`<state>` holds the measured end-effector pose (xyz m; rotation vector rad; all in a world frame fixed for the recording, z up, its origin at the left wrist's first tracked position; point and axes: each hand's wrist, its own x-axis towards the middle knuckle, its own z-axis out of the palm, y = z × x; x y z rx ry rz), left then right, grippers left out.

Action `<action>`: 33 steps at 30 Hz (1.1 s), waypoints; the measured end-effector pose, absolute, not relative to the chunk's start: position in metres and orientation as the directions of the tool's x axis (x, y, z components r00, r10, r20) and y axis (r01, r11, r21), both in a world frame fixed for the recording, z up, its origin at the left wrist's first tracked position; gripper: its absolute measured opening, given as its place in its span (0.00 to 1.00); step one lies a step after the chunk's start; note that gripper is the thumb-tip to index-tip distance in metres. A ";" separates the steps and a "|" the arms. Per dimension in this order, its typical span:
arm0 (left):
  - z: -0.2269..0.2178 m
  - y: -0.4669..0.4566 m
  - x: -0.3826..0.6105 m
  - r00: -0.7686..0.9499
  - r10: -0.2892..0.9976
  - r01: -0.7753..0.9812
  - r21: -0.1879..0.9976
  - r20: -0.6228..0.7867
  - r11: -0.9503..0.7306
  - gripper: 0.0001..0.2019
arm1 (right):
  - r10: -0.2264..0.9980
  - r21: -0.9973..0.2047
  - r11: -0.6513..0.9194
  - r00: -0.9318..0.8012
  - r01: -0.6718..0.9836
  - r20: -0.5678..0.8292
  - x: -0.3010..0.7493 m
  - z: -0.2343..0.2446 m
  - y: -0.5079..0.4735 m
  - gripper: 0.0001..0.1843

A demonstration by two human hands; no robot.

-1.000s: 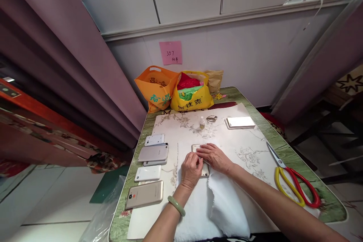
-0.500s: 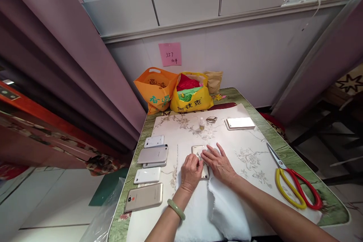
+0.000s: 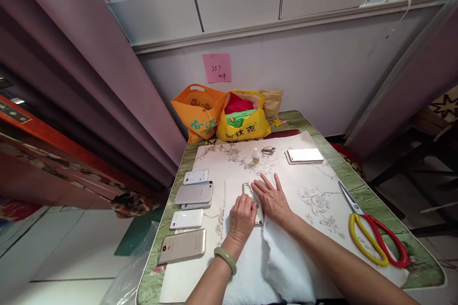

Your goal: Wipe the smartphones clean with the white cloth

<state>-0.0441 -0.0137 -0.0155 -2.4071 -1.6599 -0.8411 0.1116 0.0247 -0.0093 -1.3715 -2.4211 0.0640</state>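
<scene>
A light-coloured smartphone [image 3: 259, 220] lies on the white cloth [image 3: 286, 262] at the middle of the table, largely covered by both hands. My left hand [image 3: 242, 217], with a green bangle on its wrist, is closed in a pinch over the phone's left side; whatever it grips is hidden. Fingers stretched out, my right hand [image 3: 274, 200] lies flat along the phone's right edge. Beyond the hands stand a small clear bottle [image 3: 255, 156] and, beside it, a thin wire-like item [image 3: 268, 150].
At left lie a gold phone [image 3: 186, 246], a white phone [image 3: 186, 219], a silver phone [image 3: 193, 193] over another, and a small white phone [image 3: 196, 177]. White phones [image 3: 305, 155] sit back right; big scissors [image 3: 375, 236] lie at right. Orange [image 3: 202, 114] and yellow bags [image 3: 243, 128] stand behind.
The right hand's fingers have shifted slightly away from me along the phone. My left hand stays closed at nearly the same spot. The view has moved slightly.
</scene>
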 end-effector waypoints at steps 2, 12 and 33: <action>-0.015 -0.013 -0.044 0.258 0.833 0.890 0.215 0.489 -0.402 0.05 | 0.849 -0.194 0.501 -0.435 0.843 0.301 0.115 -0.015 0.016 0.25; -0.019 -0.012 -0.045 0.276 0.798 0.880 0.194 0.536 -0.434 0.05 | 0.824 -0.157 0.555 -0.516 0.817 0.233 0.107 -0.007 0.028 0.28; -0.007 -0.005 -0.056 0.093 0.953 0.537 0.792 0.288 -0.292 0.04 | 0.773 -0.162 0.613 -0.545 0.773 0.326 0.137 -0.007 -0.039 0.27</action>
